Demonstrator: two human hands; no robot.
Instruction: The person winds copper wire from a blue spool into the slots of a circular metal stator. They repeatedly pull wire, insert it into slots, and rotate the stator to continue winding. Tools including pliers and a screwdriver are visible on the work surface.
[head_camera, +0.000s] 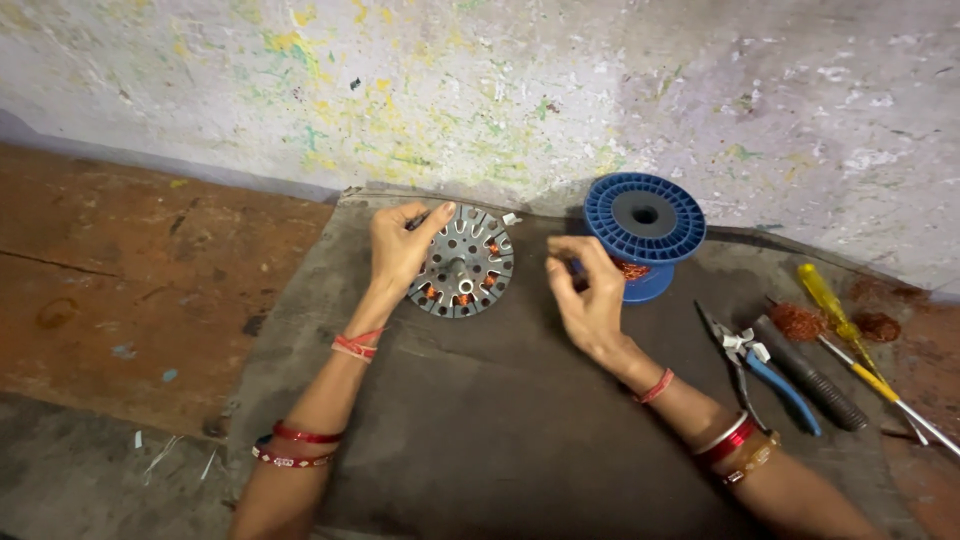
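Paint-flecked wall backs a dark mat (500, 420) where, at upper centre, the left hand (398, 252) clamps the slotted stator (462, 262) while the right hand (590, 290) pinches fine wire beside the blue spool (645, 225); steady tension would suit winding.

No packages, labels, signs or screens are visible anywhere in this view.
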